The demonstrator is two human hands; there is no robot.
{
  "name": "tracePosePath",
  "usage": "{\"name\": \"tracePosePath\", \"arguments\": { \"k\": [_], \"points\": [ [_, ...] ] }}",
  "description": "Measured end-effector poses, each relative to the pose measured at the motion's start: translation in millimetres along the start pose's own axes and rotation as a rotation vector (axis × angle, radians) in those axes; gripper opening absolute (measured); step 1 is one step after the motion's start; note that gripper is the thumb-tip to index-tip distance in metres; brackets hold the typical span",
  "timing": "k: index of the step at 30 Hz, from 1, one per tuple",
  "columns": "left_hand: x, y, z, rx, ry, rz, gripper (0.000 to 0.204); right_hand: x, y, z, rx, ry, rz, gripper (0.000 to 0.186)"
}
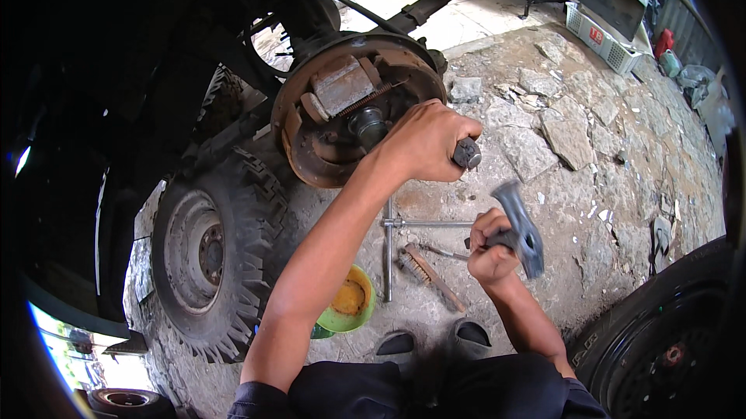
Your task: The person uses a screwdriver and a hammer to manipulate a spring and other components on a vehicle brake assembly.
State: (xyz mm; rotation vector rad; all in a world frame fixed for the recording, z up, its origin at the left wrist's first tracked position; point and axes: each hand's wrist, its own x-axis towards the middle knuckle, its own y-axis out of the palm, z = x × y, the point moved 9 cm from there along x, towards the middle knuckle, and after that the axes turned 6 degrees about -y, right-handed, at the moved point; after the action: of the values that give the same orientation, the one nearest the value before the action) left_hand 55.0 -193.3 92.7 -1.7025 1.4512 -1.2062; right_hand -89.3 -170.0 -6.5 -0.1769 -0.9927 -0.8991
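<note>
In the head view my left hand (432, 142) is closed round a short dark metal bar (467, 153), its end sticking out past my fingers, at the right side of the rusty brake backing plate (305, 147). A brake shoe assembly with a spring (366, 100) and the dark hub (368, 125) are on the plate, partly behind my hand. My right hand (491, 256) grips a hammer (519, 221) below and right of the bar, apart from it. Beneath my hands lie a metal cross wrench (389, 279) and a wooden-handled wire brush (440, 283).
A tyred wheel (183, 256) leans at left, another (653, 341) at lower right. A green bowl (361, 314) with yellow-brown contents sits near my sandalled feet (472, 337). Broken stone slabs (566, 139) cover the ground at right. A white plastic crate (618, 54) stands at the back beside containers.
</note>
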Motion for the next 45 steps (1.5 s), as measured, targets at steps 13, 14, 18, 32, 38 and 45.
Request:
{"name": "tracePosePath", "arguments": {
  "k": [13,14,18,32,38,45],
  "points": [
    [-1,0,-1,0.014,-0.019,0.015,0.024,-3,-5,-5,0.067,0.032,-0.001,0.053],
    [-1,0,0,0.006,-0.006,0.009,0.024,-5,-7,-1,0.184,-0.06,-0.043,0.052],
    [-1,1,2,0.019,-0.002,0.006,0.024,1,-5,-15,-0.15,0.178,-0.011,0.058],
    [0,0,2,0.008,-0.011,0.006,0.024,-1,0,-15,-0.208,0.136,0.155,0.048],
    [1,2,1,0.009,0.009,0.005,0.022,-8,-8,-13,0.095,0.028,-0.004,0.049],
    [2,8,-2,-0.093,-0.07,0.056,0.015,-6,-14,-11,0.067,0.193,-0.009,0.059]
  ]
}}
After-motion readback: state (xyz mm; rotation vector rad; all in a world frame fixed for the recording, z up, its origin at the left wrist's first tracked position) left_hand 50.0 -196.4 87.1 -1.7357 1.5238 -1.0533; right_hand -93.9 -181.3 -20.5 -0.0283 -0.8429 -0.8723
